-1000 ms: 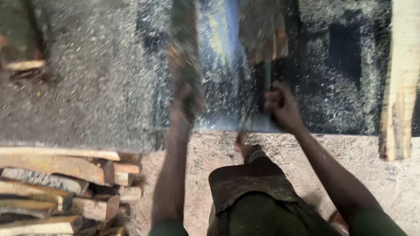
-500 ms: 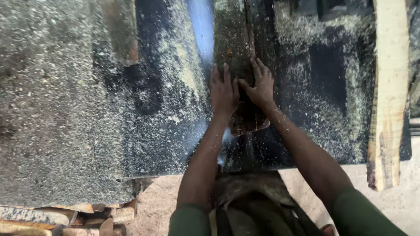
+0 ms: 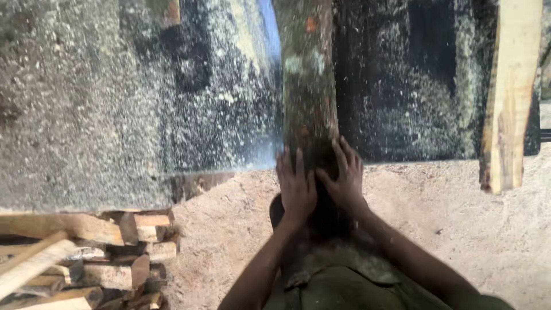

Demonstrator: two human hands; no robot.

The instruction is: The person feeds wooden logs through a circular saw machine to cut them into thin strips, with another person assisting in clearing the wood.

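Observation:
A long dark log (image 3: 307,86) with rough bark lies lengthwise on a saw table (image 3: 86,115) covered in sawdust. My left hand (image 3: 297,189) presses flat on the log's near end, fingers spread. My right hand (image 3: 343,178) lies beside it on the same end, fingers apart and touching the wood. A thin bright saw blade (image 3: 270,34) runs along the log's left side, blurred. Both hands sit at the table's front edge, close together.
A pale sawn plank (image 3: 508,97) lies along the table's right side, overhanging the front edge. A stack of cut wood offcuts (image 3: 86,258) sits at the lower left. Sawdust covers the ground (image 3: 459,229) below the table.
The view has shifted, so the table's front edge and the offcuts show again. Both hands stay pressed on the log's near end, which now sits at the table edge.

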